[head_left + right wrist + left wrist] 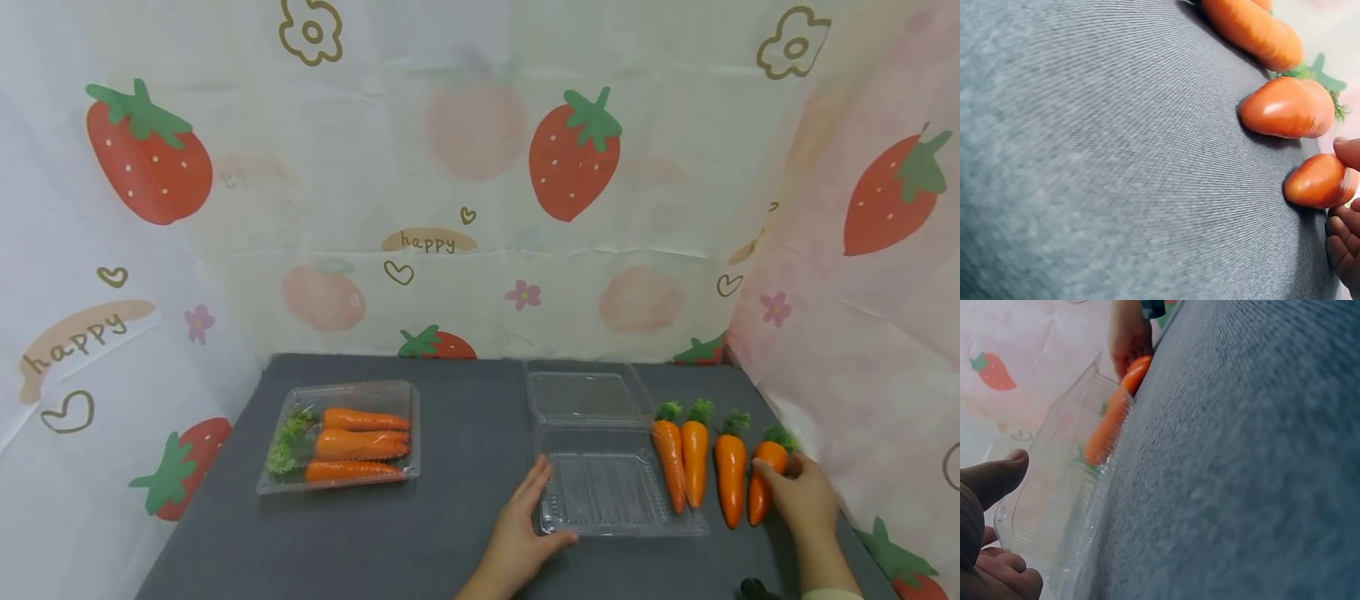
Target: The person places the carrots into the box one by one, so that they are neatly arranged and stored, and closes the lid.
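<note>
My right hand [812, 498] pinches the rightmost orange carrot [761, 497], which lies on the table with its green top pointing away. In the right wrist view, the thumb is on one side of that carrot [1313, 182] and the fingers are on the other. Three more carrots lie in a row to its left, the nearest being a carrot [730, 479] with a gap beside it. My left hand [517, 533] rests at the near left corner of a clear plastic box [547, 521], fingers along its side and thumb at the front edge. The box's lid [585, 400] is folded back.
A closed clear box [412, 433] holding three carrots sits on the left of the grey table [465, 475]. A small black object [756, 588] is at the front edge on the right. Printed fabric walls [480, 292] enclose the back and sides.
</note>
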A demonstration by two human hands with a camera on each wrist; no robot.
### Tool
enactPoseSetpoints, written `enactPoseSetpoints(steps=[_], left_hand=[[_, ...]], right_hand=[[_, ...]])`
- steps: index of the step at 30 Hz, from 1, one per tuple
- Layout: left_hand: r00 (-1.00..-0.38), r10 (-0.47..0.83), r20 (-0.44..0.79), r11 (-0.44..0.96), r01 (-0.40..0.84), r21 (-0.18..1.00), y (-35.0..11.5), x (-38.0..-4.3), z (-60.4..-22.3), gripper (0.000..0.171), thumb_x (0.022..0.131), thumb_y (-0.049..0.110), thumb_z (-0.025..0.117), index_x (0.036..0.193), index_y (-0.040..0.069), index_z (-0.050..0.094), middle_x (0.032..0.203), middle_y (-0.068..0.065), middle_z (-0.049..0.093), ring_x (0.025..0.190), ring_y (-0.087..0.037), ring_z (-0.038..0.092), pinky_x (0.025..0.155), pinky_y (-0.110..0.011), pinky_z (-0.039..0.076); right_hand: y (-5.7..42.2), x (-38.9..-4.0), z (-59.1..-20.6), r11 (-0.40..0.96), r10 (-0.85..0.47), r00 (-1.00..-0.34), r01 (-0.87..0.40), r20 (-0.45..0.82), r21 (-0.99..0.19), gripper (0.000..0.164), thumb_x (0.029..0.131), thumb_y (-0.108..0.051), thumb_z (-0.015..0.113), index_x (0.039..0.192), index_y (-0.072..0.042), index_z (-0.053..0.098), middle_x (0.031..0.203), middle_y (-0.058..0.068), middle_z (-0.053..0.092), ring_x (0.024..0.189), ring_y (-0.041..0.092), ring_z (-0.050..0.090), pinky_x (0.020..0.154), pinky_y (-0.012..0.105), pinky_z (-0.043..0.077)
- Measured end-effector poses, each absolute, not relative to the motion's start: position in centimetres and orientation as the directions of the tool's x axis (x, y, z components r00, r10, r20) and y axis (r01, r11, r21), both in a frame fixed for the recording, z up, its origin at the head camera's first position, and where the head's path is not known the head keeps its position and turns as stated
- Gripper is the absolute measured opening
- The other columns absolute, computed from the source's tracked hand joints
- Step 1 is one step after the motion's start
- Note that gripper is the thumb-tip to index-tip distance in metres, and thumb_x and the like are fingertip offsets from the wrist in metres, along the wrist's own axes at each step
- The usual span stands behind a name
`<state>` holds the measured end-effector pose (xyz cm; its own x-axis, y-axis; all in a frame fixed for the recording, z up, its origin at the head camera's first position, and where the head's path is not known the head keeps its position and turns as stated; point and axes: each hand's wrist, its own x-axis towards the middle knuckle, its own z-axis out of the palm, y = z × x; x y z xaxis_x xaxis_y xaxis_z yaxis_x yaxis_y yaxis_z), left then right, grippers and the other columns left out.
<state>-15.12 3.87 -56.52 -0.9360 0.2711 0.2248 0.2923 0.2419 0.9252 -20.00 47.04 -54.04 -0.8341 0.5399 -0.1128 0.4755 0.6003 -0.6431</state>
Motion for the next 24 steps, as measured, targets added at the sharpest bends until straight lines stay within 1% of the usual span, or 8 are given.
enactPoseSetpoints(steps=[3, 6, 11, 15, 24], left_hand=[[-0.933, 0.268, 0.241, 0.241, 0.307, 0.921, 3.6, -15.2, -56.6, 0.095, 0.075, 0.02, 0.092, 0.156, 0.013, 0.044, 0.166, -0.011, 0.033, 0.151, -0.032, 0.034, 0.123, -0.042, 0.031], [-0.934, 0.267, 0.237, 0.237, 0.302, 0.924, 3.2, -15.2, -56.6, 0.093, 0.075, 0.021, 0.092, 0.155, 0.012, 0.045, 0.166, -0.01, 0.034, 0.151, -0.032, 0.034, 0.123, -0.04, 0.03], [-0.935, 0.269, 0.231, 0.236, 0.296, 0.926, 2.7, -15.3, -56.6, 0.092, 0.075, 0.021, 0.092, 0.154, 0.011, 0.047, 0.166, -0.01, 0.035, 0.151, -0.032, 0.035, 0.123, -0.042, 0.031], [-0.936, 0.266, 0.231, 0.236, 0.295, 0.926, 2.6, -15.2, -56.5, 0.092, 0.074, 0.02, 0.092, 0.154, 0.01, 0.047, 0.165, -0.009, 0.036, 0.15, -0.032, 0.035, 0.122, -0.043, 0.032], [-0.931, 0.255, 0.261, 0.254, 0.325, 0.911, 2.5, -15.4, -56.3, 0.092, 0.074, 0.018, 0.092, 0.153, 0.005, 0.047, 0.164, -0.011, 0.037, 0.149, -0.034, 0.037, 0.121, -0.046, 0.033]], right_hand=[[47.1, -20.2, -54.0, 0.602, 0.542, -0.832, 0.484, -0.12, -0.636, 0.087, 0.1, -0.049, 0.057, 0.149, 0.018, 0.032, 0.147, 0.041, 0.039, 0.132, 0.056, 0.04, 0.112, 0.065, 0.032], [47.3, -20.2, -54.0, 0.605, 0.544, -0.83, 0.493, -0.128, -0.625, 0.086, 0.1, -0.049, 0.058, 0.147, 0.019, 0.035, 0.144, 0.041, 0.042, 0.129, 0.056, 0.043, 0.109, 0.065, 0.036], [47.2, -20.3, -54.1, 0.609, 0.554, -0.824, 0.497, -0.118, -0.618, 0.079, 0.098, -0.043, 0.062, 0.144, 0.018, 0.041, 0.138, 0.039, 0.049, 0.122, 0.054, 0.049, 0.102, 0.064, 0.042], [47.1, -20.1, -54.0, 0.592, 0.562, -0.818, 0.501, -0.121, -0.631, 0.078, 0.097, -0.042, 0.065, 0.144, 0.017, 0.043, 0.137, 0.038, 0.051, 0.121, 0.054, 0.05, 0.1, 0.063, 0.043], [47.0, -19.7, -53.7, 0.548, 0.584, -0.808, 0.463, -0.078, -0.697, 0.073, 0.099, -0.04, 0.063, 0.146, 0.014, 0.043, 0.141, 0.037, 0.051, 0.124, 0.051, 0.049, 0.098, 0.061, 0.043]])
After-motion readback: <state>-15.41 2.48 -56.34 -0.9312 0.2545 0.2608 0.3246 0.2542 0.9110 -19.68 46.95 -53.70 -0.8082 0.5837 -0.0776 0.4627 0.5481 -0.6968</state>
